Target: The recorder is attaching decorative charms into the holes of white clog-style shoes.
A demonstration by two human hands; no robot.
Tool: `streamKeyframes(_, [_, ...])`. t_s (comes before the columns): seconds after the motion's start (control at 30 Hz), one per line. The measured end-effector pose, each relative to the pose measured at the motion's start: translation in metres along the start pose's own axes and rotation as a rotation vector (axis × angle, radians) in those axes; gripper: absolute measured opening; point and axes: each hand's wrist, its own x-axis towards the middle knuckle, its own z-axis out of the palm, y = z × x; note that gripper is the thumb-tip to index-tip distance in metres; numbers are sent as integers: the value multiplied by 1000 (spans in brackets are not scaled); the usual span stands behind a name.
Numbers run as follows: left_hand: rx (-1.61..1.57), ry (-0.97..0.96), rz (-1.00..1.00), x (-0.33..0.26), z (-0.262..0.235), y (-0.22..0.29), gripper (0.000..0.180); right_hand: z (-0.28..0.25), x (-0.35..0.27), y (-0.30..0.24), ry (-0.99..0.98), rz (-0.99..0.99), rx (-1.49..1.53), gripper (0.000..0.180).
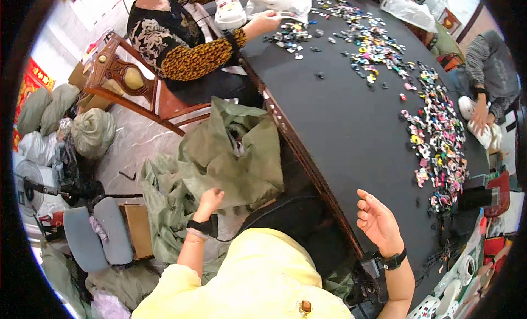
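Note:
My left hand [209, 201] reaches down to a large olive-green woven sack [233, 154] that stands open beside the table, fingers touching its edge. My right hand [376, 220] hovers open, palm up, just over the near edge of the black table [340, 121], holding nothing. Both wrists wear dark bands. A long scatter of several small colourful pieces [436, 138] lies on the table's right side, well beyond my right hand.
A person in a patterned top [181, 39] sits on a wooden chair [123, 80] at the far left, a hand on a white bag [277, 3]. Another person's arm [483, 94] rests at the right. More sacks, a fan [27, 190] and a grey chair [99, 234] crowd the floor.

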Motion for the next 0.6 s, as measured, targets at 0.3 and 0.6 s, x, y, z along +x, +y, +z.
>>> streamKeyframes(0.3, [132,-38,552,130,57,27,38,0,45,12,77,46,123,22])
streamKeyframes(0.6, [924,-184,388,154,63,-96,67,2,44,19,79,-73,20,22])
